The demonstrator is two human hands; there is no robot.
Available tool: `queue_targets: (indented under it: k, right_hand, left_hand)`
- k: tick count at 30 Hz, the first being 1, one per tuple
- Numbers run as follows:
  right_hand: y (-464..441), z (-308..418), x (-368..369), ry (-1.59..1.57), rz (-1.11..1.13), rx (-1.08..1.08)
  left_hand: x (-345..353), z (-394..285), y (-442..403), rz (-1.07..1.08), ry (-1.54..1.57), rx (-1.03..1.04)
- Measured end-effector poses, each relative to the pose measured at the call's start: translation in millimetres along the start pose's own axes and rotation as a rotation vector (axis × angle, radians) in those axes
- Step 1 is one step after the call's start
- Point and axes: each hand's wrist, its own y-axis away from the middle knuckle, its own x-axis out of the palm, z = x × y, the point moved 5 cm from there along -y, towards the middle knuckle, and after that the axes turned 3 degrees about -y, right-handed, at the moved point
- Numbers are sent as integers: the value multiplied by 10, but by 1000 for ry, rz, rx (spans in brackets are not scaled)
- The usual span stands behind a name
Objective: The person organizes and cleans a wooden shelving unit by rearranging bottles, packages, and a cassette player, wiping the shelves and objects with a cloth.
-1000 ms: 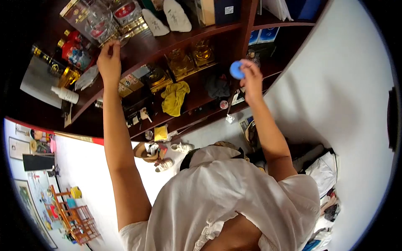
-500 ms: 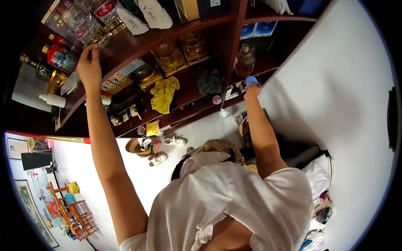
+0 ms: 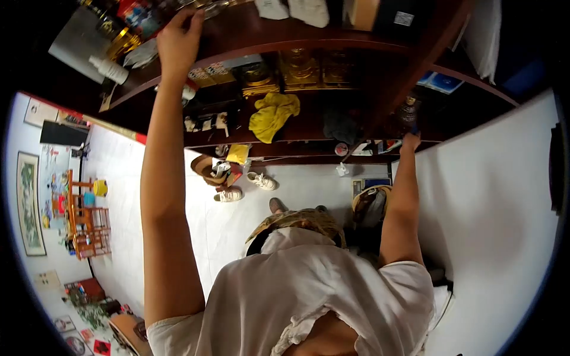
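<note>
My left hand [image 3: 179, 44] reaches to the upper shelf [image 3: 249, 32], its fingers curled together near the shelf edge. Beside the fingertips lies a clear, shiny object [image 3: 215, 8]; whether I grip it is hidden. A white bottle [image 3: 109, 70] and a crumpled clear wrapper [image 3: 141, 54] lie to the left of this hand. At the right, my right hand [image 3: 411, 141] is closed at a lower shelf, just below a patterned glass bottle [image 3: 407, 113]. A small bit of a blue round piece [image 3: 417, 135] shows at its fingers, mostly hidden.
A yellow cloth [image 3: 273, 117] and a dark cloth [image 3: 341, 124] lie on the middle shelf, near gold-coloured boxed items [image 3: 300, 66]. Shoes [image 3: 262, 181] and a brown hat [image 3: 206, 171] are on the floor. A white wall [image 3: 487, 219] stands at right.
The view has shifted, with the shelves now higher and further right. My right hand has turned at the lower shelf, and the blue round piece, plain before, is now mostly hidden. My left hand stays near the clear object.
</note>
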Motion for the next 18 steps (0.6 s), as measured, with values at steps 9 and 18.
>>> queue_targets:
  k: [9, 18]
  right_hand:
    - [2866, 2309, -786, -578, -270, -599]
    - [2841, 3138, -216, 166, 77, -426]
  left_hand:
    - [-170, -344, 10, -19, 157, -5]
    - [-159, -336, 24, -25, 207, -12]
